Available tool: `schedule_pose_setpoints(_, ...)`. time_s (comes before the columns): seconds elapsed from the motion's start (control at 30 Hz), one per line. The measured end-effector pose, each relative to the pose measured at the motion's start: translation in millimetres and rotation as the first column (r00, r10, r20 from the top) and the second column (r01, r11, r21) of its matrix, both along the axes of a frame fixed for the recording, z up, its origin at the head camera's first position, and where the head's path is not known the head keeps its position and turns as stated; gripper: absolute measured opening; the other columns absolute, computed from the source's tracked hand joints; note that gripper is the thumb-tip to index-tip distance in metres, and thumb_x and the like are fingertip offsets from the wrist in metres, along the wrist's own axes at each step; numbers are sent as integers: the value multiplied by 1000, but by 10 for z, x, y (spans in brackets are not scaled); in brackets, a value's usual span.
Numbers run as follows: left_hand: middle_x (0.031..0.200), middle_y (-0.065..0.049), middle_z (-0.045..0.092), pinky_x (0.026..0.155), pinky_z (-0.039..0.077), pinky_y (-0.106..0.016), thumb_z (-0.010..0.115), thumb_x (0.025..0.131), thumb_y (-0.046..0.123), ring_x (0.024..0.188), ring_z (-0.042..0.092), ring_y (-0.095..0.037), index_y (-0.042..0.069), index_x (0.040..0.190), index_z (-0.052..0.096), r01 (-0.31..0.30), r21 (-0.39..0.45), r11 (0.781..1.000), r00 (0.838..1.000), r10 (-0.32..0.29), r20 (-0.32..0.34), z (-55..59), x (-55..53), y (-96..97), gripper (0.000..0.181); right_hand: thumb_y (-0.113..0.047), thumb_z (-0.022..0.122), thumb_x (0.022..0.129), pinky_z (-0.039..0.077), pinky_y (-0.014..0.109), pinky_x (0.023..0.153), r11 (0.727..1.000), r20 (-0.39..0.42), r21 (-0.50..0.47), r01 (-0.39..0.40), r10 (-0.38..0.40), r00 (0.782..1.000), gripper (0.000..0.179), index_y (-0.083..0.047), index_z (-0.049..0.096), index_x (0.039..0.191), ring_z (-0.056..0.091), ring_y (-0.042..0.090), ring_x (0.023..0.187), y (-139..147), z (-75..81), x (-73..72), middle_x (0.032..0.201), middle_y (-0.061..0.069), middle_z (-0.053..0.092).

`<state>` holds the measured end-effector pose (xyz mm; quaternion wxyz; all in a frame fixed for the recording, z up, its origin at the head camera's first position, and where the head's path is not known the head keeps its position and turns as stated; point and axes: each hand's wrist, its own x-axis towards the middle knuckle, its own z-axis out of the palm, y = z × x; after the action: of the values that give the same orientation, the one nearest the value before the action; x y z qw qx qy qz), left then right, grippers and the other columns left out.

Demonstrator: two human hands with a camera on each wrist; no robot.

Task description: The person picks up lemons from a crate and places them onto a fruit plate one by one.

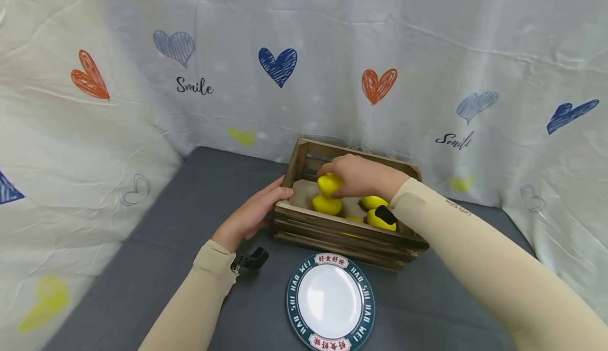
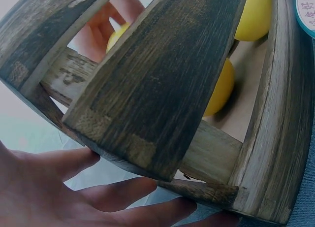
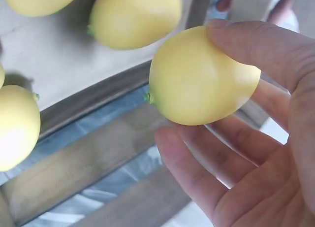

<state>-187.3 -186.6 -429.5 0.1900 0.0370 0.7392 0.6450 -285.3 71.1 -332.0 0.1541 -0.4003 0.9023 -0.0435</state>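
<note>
My right hand (image 1: 358,176) pinches a yellow lemon (image 3: 197,79) between thumb and fingers, above the inside of a slatted wooden crate (image 1: 332,224). Just below the held fruit in the head view lies another lemon (image 1: 326,205). More lemons (image 1: 381,220) sit at the crate's right side, partly hidden by the right wrist and the front wall. My left hand (image 1: 254,211) rests against the crate's left end, its fingers (image 2: 118,193) fairly straight along the outside and its thumb at the rim.
In front of the crate, a white plate (image 1: 330,301) with a dark green lettered rim lies on the grey tabletop (image 1: 190,235). A pale curtain (image 1: 328,24) printed with hearts hangs close behind and at both sides.
</note>
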Motion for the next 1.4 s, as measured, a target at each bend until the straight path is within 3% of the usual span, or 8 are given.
schedule_pose_setpoints(0.2, 180, -15, 20, 119, 34, -79, 51, 103, 57, 157, 36, -52, 31, 176, 11, -10, -2, 1000, 1000, 10, 6, 2, -3, -6, 88, -19, 86, 93, 58, 48, 107, 999, -15, -29, 29, -30, 999, 56, -19, 68, 146, 66, 27, 115, 135, 201, 254, 137, 7, 71)
schedule_pose_setpoints(0.53, 179, -17, 21, 117, 38, -78, 50, 103, 58, 155, 39, -53, 31, 176, 9, 8, 3, 1000, 1000, -8, -2, -28, -15, 10, 88, -23, 85, 93, 60, 45, 101, 990, -61, -91, 107, -113, 992, 58, -25, 67, 148, 64, 24, 110, 466, 389, 636, 137, 2, 71)
schedule_pose_setpoints(0.7, 180, -15, 19, 118, 36, -78, 50, 103, 58, 155, 37, -54, 32, 176, 11, -3, -6, 1000, 1000, 3, 11, -34, -3, -6, 87, -23, 86, 93, 62, 45, 100, 988, -111, -112, 103, -116, 987, 60, -26, 66, 149, 66, 23, 113, 567, 487, 851, 139, 1, 70)
schedule_pose_setpoints(0.9, 181, -14, 16, 118, 36, -79, 50, 104, 58, 157, 34, -55, 32, 176, 10, -7, -9, 1000, 1000, 7, 10, -16, -25, 10, 87, -25, 87, 92, 61, 39, 93, 985, -140, -151, 80, -102, 985, 56, -29, 69, 145, 65, 18, 104, 608, 596, 1081, 130, -4, 70)
schedule_pose_setpoints(1.1, 183, -10, 11, 120, 33, -79, 50, 104, 60, 160, 28, -55, 33, 176, 9, -18, -11, 1000, 1000, 18, 24, -24, -26, 3, 88, -26, 88, 91, 61, 37, 88, 986, -193, -165, 35, -67, 979, 55, -27, 70, 143, 65, 16, 98, 555, 611, 1224, 123, -3, 71)
schedule_pose_setpoints(1.27, 183, -10, 12, 119, 34, -79, 50, 104, 61, 160, 31, -53, 33, 176, 8, 1, -16, 1000, 1000, 0, 13, -14, -45, 10, 88, -28, 89, 90, 60, 34, 84, 986, -192, -161, 35, -66, 979, 60, -28, 69, 146, 64, 14, 93, 511, 608, 1375, 121, -3, 70)
schedule_pose_setpoints(1.4, 182, -11, 15, 118, 35, -80, 48, 104, 61, 158, 35, -53, 33, 176, 8, 17, -17, 1000, 1000, -17, 0, -15, -37, 3, 87, -30, 90, 90, 60, 33, 83, 990, -197, -141, -7, -21, 980, 60, -26, 69, 146, 64, 13, 92, 447, 561, 1507, 124, -1, 70)
